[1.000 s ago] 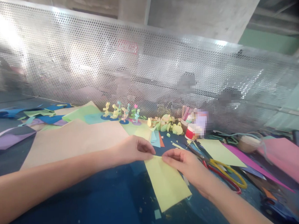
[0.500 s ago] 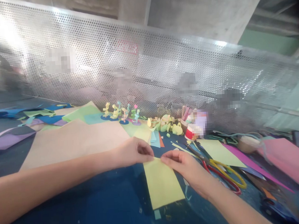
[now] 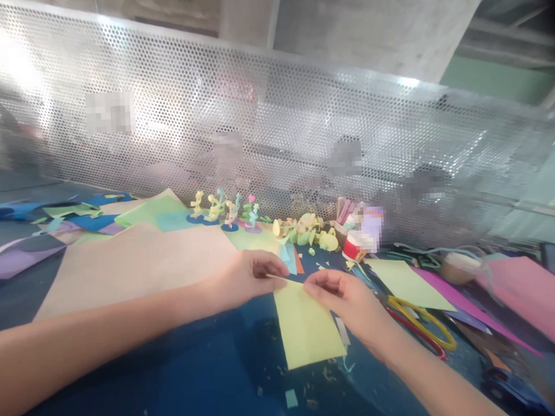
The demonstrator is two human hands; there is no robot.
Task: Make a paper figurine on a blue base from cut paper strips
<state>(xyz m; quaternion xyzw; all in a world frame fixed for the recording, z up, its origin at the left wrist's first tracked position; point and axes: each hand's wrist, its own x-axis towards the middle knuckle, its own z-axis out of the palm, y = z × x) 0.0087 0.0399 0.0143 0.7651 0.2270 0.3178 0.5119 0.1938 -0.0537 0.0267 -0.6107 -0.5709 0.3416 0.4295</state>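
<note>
A yellow rectangular paper [image 3: 308, 330] hangs between my hands above the blue table. My left hand [image 3: 248, 275] pinches its top left corner between thumb and fingers. At the top right corner, my right hand [image 3: 345, 294] grips the same paper, fingers curled against the thumb. Just beyond my hands are small blue and orange paper pieces [image 3: 289, 258]. Beside my right wrist lie scissors with yellow handles [image 3: 447, 335] and scissors with red handles [image 3: 421, 334], their blades partly hidden.
Large beige paper [image 3: 141, 265] lies at left. Small paper figures [image 3: 230, 213] stand at the back near yellow-green cutouts [image 3: 311, 230] and a red-and-white tub [image 3: 353, 247]. Pink paper [image 3: 536, 294] is at right. A perforated metal screen [image 3: 273, 121] rises behind.
The yellow paper has moved slightly up and to the right, with both hands still on its top edge. My right hand now covers more of the scissors.
</note>
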